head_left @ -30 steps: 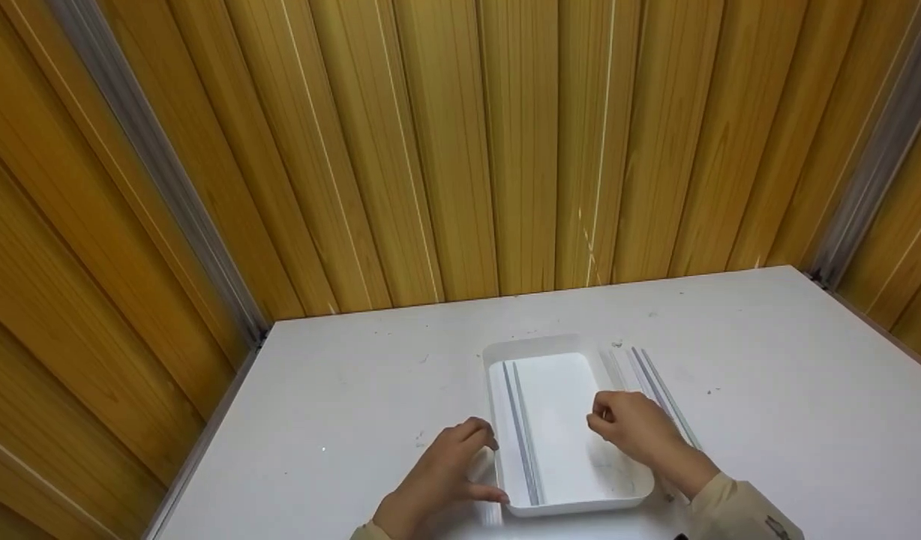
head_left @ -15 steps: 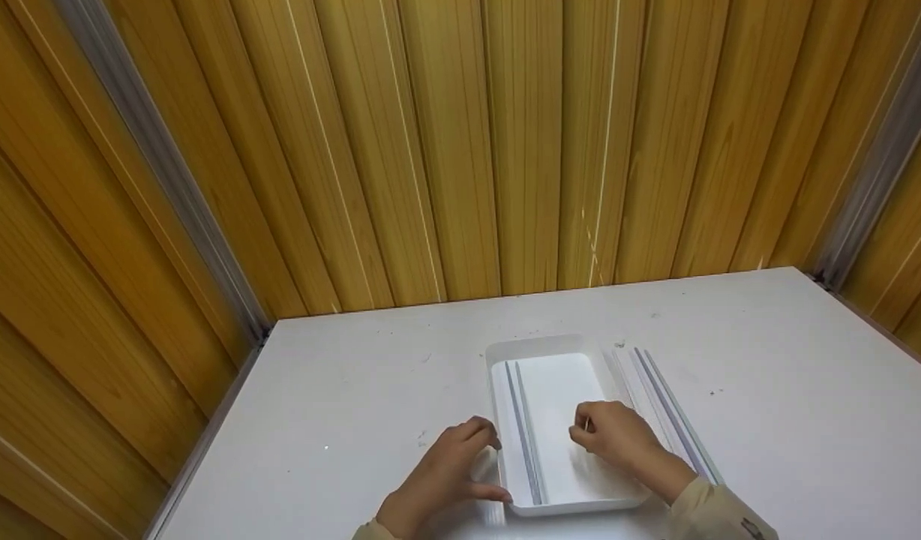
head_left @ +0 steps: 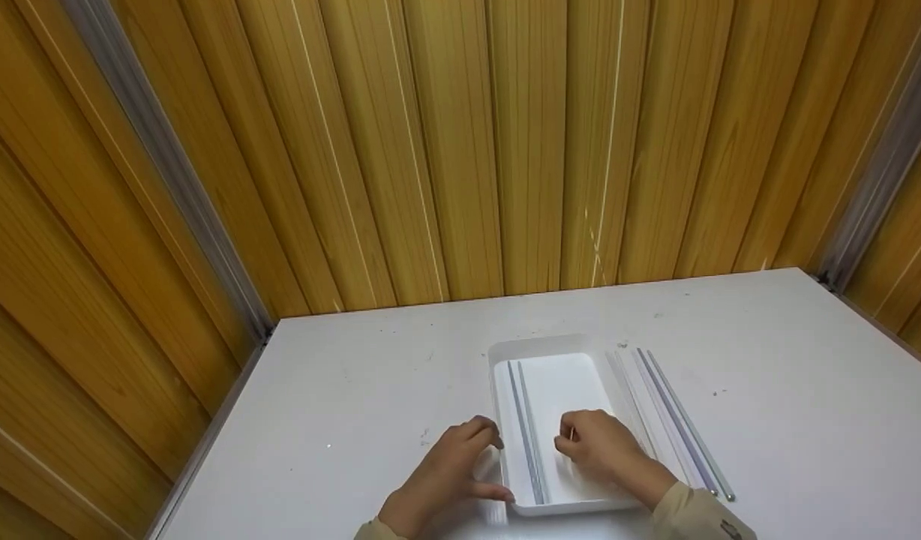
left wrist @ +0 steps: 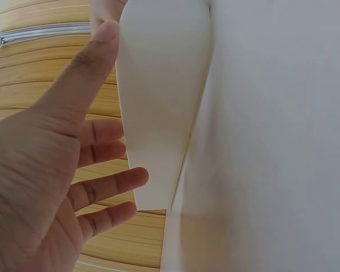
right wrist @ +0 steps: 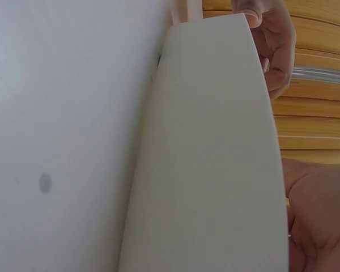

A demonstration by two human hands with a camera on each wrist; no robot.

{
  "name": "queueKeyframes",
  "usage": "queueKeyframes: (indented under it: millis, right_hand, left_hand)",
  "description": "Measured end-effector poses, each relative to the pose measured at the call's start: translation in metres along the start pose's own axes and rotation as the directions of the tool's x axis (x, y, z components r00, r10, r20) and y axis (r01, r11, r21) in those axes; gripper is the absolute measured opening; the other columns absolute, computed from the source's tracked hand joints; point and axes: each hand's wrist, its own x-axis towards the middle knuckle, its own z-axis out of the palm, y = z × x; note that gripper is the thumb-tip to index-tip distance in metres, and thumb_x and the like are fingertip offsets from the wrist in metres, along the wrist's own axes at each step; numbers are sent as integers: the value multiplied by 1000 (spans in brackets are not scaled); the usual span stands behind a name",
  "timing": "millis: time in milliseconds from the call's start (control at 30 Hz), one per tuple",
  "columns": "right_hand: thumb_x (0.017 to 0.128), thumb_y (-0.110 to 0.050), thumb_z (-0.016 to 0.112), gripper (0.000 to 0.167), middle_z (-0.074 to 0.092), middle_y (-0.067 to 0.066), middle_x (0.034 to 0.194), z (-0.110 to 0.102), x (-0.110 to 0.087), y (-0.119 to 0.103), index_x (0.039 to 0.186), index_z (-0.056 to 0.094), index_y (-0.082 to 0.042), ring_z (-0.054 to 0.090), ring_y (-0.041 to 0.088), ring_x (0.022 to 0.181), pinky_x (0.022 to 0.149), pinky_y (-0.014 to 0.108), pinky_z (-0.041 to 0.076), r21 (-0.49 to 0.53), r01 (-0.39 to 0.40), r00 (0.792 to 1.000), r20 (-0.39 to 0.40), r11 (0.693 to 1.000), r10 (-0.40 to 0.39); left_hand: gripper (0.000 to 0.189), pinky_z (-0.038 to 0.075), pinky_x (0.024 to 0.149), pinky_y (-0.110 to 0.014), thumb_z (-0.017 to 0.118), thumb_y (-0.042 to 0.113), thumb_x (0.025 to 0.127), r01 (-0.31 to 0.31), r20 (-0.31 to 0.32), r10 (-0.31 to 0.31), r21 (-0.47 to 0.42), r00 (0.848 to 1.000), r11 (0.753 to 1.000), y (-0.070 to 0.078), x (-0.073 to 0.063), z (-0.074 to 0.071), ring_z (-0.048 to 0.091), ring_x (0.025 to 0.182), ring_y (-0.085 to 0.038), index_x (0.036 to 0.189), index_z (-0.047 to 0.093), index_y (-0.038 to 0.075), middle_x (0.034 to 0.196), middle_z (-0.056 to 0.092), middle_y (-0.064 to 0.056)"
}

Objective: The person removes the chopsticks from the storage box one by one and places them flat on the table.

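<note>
A shallow white rectangular tray (head_left: pixel 532 508) sits on the table in the head view. Two slim grey-blue chopstick-like rods (head_left: pixel 522 420) lie lengthwise inside, along its left side. At the tray's near left corner is my left hand (head_left: pixel 449 465), its thumb and fingertips spread against the rim. The left wrist view shows these fingers (left wrist: pixel 110 187) loosely extended beside the outer wall. Low over the tray floor, my right hand (head_left: pixel 599 446) has curled fingers, thumb tip close to the forefinger. I cannot tell whether something thin is between them. The wall mostly hides that hand in the right wrist view.
Right of the tray, several long rods lie side by side on the white table (head_left: pixel 370 397): pale ones (head_left: pixel 633 405), a purple one (head_left: pixel 676 420) and a greenish one (head_left: pixel 688 420). Wood-patterned panels (head_left: pixel 460 150) stand behind and at both sides.
My right hand has shifted left and slightly nearer, from beside the tray's right wall to over its floor. The rods' near ends at right are now uncovered. The left hand stays at the corner.
</note>
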Motion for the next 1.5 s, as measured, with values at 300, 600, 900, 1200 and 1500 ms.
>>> queueKeyframes:
  millis: [300, 600, 900, 1200, 1500]
  right_hand:
    - [80, -16, 64, 10, 60, -4, 65, 8, 0, -4, 71, 62, -12, 48, 13, 61, 54, 29, 40, 12, 33, 999, 23, 999, -33]
    - [78, -15, 65, 12, 57, -2, 63, 18, 0, -11, 68, 61, -11, 47, 14, 59, 52, 29, 39, 12, 32, 998, 50, 999, -32]
    - [78, -16, 68, 20, 51, -3, 58, 26, 3, -16, 63, 56, -12, 45, 13, 55, 49, 25, 35, -11, -31, 998, 59, 999, 31]
    - [77, -18, 69, 22, 49, -3, 59, 28, 6, -18, 62, 54, -12, 43, 14, 56, 49, 26, 33, -49, -52, 998, 40, 997, 54]
    - [76, -18, 69, 21, 50, -2, 59, 29, 8, -20, 62, 54, -12, 44, 15, 57, 50, 28, 36, -73, -53, 998, 31, 996, 55]
  left_hand:
    - [57, 52, 86, -25, 74, 57, 67, -14, -15, 14, -11, 1000, 1000, -1, 1, 0, 58, 97, -13, 101, 59, 14, 114, 59, 1]
    - [57, 52, 84, -24, 75, 56, 67, -15, -18, 14, -21, 1000, 1000, -1, 0, 0, 57, 93, -12, 101, 59, 14, 114, 59, 1]
    - [56, 52, 87, -25, 76, 54, 69, -23, -19, 22, -51, 1000, 998, -1, 1, 0, 59, 98, -12, 102, 59, 13, 114, 60, 0]
    - [56, 52, 87, -25, 74, 55, 69, -10, -10, 9, -69, 1000, 998, 0, 1, 0, 57, 97, -11, 102, 59, 13, 115, 59, 1]
    - [57, 52, 87, -25, 73, 57, 69, 1, 0, -1, -65, 1000, 998, 0, 0, -1, 57, 97, -11, 102, 59, 13, 115, 59, 2]
